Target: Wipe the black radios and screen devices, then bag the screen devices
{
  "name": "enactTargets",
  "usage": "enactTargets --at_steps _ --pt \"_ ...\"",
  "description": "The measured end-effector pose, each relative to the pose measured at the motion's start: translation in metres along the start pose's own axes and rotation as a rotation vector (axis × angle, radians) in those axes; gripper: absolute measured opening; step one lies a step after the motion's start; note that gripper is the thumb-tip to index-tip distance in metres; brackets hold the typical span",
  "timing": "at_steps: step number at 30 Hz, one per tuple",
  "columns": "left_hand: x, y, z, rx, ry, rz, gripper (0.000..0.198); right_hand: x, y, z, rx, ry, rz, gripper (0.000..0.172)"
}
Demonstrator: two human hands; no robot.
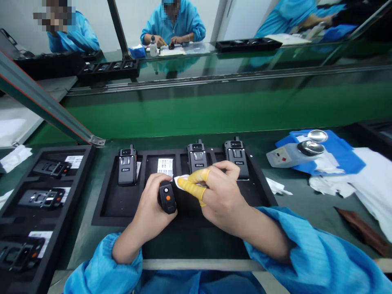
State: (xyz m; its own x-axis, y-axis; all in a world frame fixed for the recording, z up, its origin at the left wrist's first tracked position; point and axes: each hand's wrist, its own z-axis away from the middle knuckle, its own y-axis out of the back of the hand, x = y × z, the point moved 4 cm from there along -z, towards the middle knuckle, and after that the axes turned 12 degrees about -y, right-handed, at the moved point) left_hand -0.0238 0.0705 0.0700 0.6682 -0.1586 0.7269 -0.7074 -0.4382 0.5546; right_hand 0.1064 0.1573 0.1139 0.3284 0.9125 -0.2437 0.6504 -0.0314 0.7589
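Largely hidden, a black handheld device [168, 199] is clamped in the left hand [150, 204] over a black tray [110, 220]; the right hand [223, 199], in yellow finger covers [192, 190], pinches a half-obscured white wipe [177, 182].

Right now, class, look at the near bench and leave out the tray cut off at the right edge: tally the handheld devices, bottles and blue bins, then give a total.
Handheld devices: 7 (3 in the middle tray, 3 in the left tray, 1 in the left hand)
Bottles: 1
Blue bins: 1
Total: 9
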Motion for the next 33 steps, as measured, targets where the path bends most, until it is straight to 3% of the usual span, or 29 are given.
enactTargets --at_steps 3,9,14,21,29,33 --pt "0.000 0.000 0.000 -0.003 -0.015 0.003 0.048 -0.006 -0.001 -0.001 0.020 -0.004 -0.002 0.033" --pt "-0.001 0.000 0.002 0.024 -0.054 -0.020 0.044 -0.031 -0.007 -0.001 0.057 0.160 0.041 0.031" --pt "0.004 0.001 0.001 0.088 -0.084 -0.051 0.038 -0.039 -0.011 0.001 0.143 0.100 0.127 0.028" --pt "0.005 0.000 -0.001 0.102 -0.013 -0.088 0.033 -0.047 -0.012 0.001 0.194 -0.007 0.203 0.026" --pt "0.004 0.001 0.000 0.096 -0.036 -0.112 0.045 -0.024 -0.020 -0.003 0.081 -0.133 0.277 0.029" --pt "0.005 0.001 0.001 0.077 -0.041 -0.110 0.044 -0.012 -0.013 -0.004 0.106 -0.133 0.299 0.030"
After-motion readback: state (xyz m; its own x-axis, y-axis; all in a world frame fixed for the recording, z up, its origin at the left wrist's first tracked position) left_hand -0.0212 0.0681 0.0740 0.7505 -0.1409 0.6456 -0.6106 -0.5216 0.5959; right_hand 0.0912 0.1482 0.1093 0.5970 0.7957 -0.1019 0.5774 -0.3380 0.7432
